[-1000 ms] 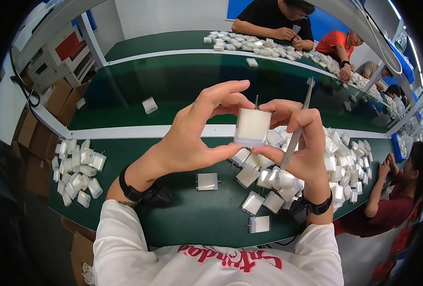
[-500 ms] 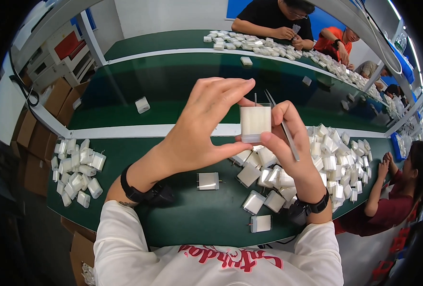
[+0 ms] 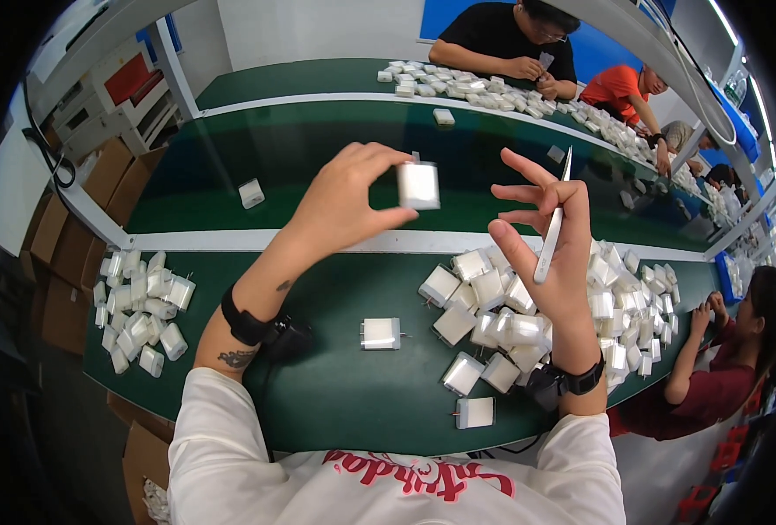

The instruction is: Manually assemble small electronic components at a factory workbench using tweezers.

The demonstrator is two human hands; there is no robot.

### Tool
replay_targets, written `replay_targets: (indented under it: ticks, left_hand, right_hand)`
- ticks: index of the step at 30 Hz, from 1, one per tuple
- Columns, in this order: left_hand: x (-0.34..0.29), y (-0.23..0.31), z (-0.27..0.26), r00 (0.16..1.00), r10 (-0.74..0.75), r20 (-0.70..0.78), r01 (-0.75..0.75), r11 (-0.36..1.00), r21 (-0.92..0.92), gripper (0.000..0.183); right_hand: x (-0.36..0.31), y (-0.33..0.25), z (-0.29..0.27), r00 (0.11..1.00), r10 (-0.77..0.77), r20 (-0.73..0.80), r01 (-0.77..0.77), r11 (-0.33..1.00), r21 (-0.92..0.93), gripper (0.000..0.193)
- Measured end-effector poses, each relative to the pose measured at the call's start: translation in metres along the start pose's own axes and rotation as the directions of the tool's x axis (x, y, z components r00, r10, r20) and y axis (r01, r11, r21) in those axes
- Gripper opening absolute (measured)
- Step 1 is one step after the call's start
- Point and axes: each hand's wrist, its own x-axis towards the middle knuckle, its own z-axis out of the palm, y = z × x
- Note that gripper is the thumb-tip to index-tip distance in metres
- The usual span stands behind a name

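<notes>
Above the green belt, my left hand (image 3: 340, 192) pinches a small white rectangular block (image 3: 418, 185) in a clear casing between thumb and fingertips; it is slightly blurred. My right hand (image 3: 550, 232) is raised apart from the block, its thumb and some fingers spread. Metal tweezers (image 3: 549, 245) rest in that hand, pointing up past the index finger. Below the hands, a similar block (image 3: 381, 333) with thin pins lies alone on the green table. Another single block (image 3: 475, 412) sits close to the table's near edge.
A heap of blocks (image 3: 620, 306) covers the right of the table; a smaller pile (image 3: 138, 306) sits at the left. A white rail (image 3: 230, 240) separates the table from the green belt (image 3: 318, 131), which carries scattered blocks. People (image 3: 510, 44) work across the belt and at the right.
My right hand has let go of the block and moved right with the tweezers. My left hand has carried the block leftward. Blocks on the belt have shifted slightly left.
</notes>
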Motion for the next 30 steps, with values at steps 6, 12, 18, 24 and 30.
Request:
replay_targets:
  ticks: [6, 12, 18, 24, 30]
  left_hand:
    - [0.007, -0.066, 0.024, 0.902, -0.43, 0.042, 0.354, 0.79, 0.501, 0.062]
    - [0.086, -0.11, 0.096, 0.919, -0.348, 0.188, 0.237, 0.865, 0.442, 0.05]
    - [0.166, -0.173, 0.189, 0.894, -0.365, 0.259, 0.188, 0.832, 0.522, 0.057]
    - [0.191, -0.21, 0.229, 0.851, -0.465, 0.244, 0.27, 0.786, 0.556, 0.061]
    - [0.171, -0.212, 0.192, 0.923, -0.334, 0.192, 0.212, 0.856, 0.471, 0.047]
  right_hand:
    - [0.005, -0.003, -0.02, 0.998, 0.023, -0.067, -0.025, 0.999, -0.04, 0.037]
    - [0.012, 0.0, -0.037, 0.99, 0.057, -0.131, -0.059, 0.998, -0.013, 0.029]
    - [0.014, 0.005, -0.04, 0.982, 0.05, -0.181, -0.054, 0.998, -0.016, 0.028]
    - [0.015, 0.009, -0.043, 0.988, 0.044, -0.147, -0.061, 0.992, -0.112, 0.029]
    - [0.014, 0.012, -0.039, 0.989, 0.05, -0.141, -0.069, 0.989, -0.131, 0.034]
